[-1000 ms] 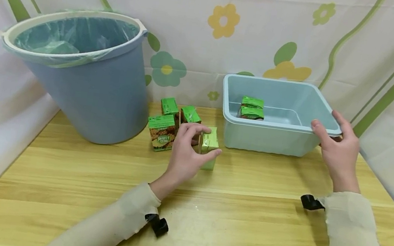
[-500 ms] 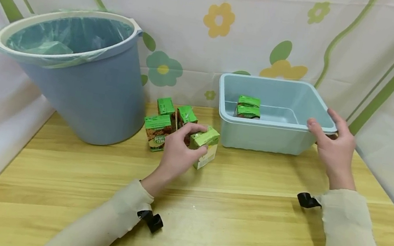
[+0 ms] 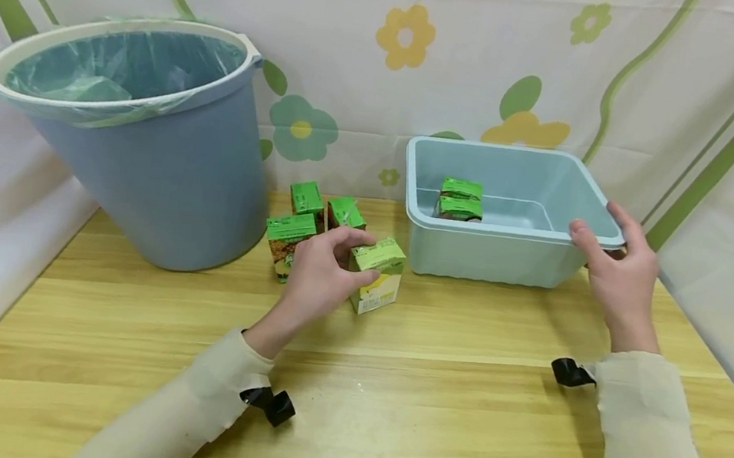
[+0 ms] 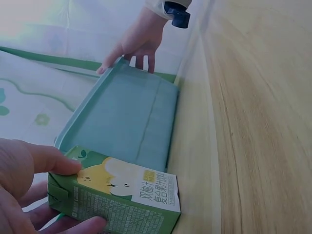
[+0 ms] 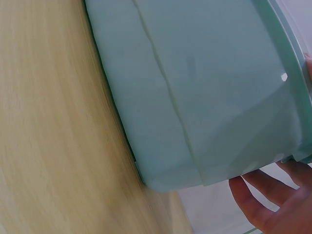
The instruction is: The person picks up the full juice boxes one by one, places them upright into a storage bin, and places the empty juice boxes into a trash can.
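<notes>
My left hand (image 3: 323, 266) holds a light green juice carton (image 3: 382, 281) between thumb and fingers near its top. In the left wrist view the juice carton (image 4: 124, 187) shows a yellow fruit picture and white lettering. Just behind that hand stand three brown cartons with bright green tops, including a front one (image 3: 285, 238) partly covered by the fingers. At the right, my right hand (image 3: 620, 285) grips the corner rim of a pale blue plastic bin (image 3: 489, 257), thumb over the rim and fingers beneath. Two green-topped cartons (image 3: 461, 199) sit inside the bin's left part.
A large blue bucket (image 3: 158, 178) lined with a translucent green bag stands at the left. Behind everything hangs a white flower-patterned cloth (image 3: 362, 50). The wooden table (image 3: 400, 403) spreads out in front of the cartons and bin.
The juice carton has turned in my left hand, so its wide printed side faces me. That hand has shifted slightly left. My right hand keeps its grip on the bin; the view has panned a little.
</notes>
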`<action>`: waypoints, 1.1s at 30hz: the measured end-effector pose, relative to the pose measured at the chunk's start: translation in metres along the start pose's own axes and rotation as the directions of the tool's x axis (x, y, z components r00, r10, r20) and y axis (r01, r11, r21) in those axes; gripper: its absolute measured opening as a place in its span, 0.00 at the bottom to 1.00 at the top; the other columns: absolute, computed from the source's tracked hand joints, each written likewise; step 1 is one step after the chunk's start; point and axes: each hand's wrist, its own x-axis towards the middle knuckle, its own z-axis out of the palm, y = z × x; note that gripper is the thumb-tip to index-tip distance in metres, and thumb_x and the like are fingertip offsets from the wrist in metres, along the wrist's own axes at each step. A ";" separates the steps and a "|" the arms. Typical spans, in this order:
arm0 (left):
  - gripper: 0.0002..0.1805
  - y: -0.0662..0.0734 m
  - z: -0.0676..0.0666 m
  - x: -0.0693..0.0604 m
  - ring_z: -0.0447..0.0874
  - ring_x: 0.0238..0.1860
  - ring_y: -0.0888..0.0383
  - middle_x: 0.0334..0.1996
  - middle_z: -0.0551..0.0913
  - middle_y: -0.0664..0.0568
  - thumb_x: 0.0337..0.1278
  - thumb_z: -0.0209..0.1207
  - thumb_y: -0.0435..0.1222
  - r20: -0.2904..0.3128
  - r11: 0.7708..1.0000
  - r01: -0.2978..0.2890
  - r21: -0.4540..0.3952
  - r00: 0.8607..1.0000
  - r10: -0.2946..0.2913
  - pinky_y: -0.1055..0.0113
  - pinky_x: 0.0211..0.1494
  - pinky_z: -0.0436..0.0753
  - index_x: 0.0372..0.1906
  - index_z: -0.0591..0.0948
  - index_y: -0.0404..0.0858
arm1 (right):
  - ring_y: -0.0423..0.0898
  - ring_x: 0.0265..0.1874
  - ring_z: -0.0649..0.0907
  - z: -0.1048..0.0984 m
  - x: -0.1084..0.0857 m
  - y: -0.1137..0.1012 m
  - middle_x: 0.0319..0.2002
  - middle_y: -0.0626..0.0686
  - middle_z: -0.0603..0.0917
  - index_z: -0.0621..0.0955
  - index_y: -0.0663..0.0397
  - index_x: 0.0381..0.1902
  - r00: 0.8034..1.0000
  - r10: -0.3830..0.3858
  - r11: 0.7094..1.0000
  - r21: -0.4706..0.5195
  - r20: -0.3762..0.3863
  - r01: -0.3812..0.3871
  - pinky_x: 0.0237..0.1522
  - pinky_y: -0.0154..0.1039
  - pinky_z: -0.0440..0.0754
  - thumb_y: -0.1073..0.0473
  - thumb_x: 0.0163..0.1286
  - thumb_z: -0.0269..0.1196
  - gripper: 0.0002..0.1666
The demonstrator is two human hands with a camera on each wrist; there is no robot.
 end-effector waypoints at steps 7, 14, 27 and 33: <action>0.22 -0.002 0.002 -0.001 0.85 0.32 0.51 0.34 0.92 0.50 0.48 0.80 0.32 -0.030 1.000 -0.005 -0.028 1.000 0.004 0.66 0.37 0.81 0.52 0.92 0.47 | 0.33 0.48 0.78 0.001 -0.001 0.002 0.75 0.57 0.69 0.64 0.32 0.84 1.000 -0.003 1.000 0.006 -0.004 0.003 0.40 0.17 0.80 0.39 0.73 0.67 0.45; 0.19 -0.002 0.002 -0.002 0.83 0.30 0.49 0.29 0.89 0.49 0.51 0.79 0.34 -0.048 0.997 -0.036 -0.069 0.998 0.033 0.64 0.36 0.79 0.50 0.93 0.47 | 0.33 0.48 0.77 0.001 -0.001 0.002 0.75 0.57 0.69 0.64 0.33 0.84 1.000 -0.010 1.000 0.001 -0.008 0.010 0.40 0.17 0.80 0.39 0.73 0.67 0.45; 0.16 0.012 -0.008 0.000 0.82 0.39 0.56 0.39 0.89 0.54 0.52 0.80 0.36 -0.082 0.970 0.078 -0.232 0.992 -0.100 0.68 0.36 0.80 0.47 0.93 0.49 | 0.34 0.49 0.77 -0.001 -0.002 0.001 0.77 0.59 0.68 0.63 0.32 0.84 1.000 -0.007 1.000 -0.002 -0.006 0.007 0.40 0.16 0.80 0.39 0.74 0.66 0.45; 0.17 0.019 -0.015 0.001 0.81 0.39 0.55 0.40 0.85 0.51 0.52 0.79 0.32 -0.079 0.918 0.116 -0.379 0.984 -0.157 0.66 0.36 0.90 0.48 0.92 0.47 | 0.34 0.49 0.77 0.001 -0.002 -0.001 0.76 0.60 0.68 0.63 0.33 0.84 1.000 -0.010 1.000 0.008 -0.002 0.010 0.41 0.17 0.80 0.39 0.74 0.67 0.46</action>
